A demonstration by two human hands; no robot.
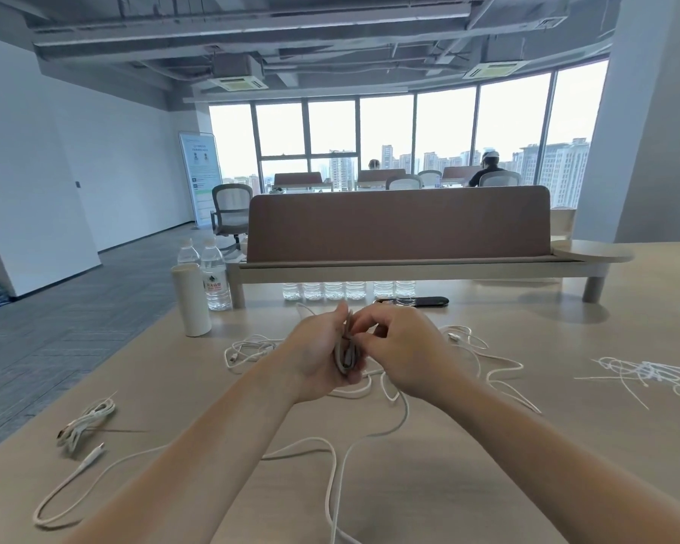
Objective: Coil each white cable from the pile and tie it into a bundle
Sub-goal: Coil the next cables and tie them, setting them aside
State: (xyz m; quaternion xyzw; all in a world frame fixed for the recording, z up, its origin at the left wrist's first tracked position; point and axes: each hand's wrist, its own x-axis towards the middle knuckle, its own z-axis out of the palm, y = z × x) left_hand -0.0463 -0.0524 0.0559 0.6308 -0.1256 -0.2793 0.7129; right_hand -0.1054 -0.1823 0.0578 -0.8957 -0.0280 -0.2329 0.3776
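My left hand (317,357) grips a coiled white cable (346,357) upright above the middle of the wooden table (487,465). My right hand (401,347) pinches at the coil's middle with thumb and forefinger; what it pinches is too small to make out. Loose white cables (483,355) lie tangled on the table beneath and behind both hands. One long white cable (330,445) trails toward me. A tied bundle (85,422) rests at the left edge.
A heap of thin white ties (652,376) lies at the right. A white cylinder (191,300) and water bottles (214,278) stand at the back left. A dark flat object (421,301) lies under the raised shelf (409,265). The table's left edge drops to carpet.
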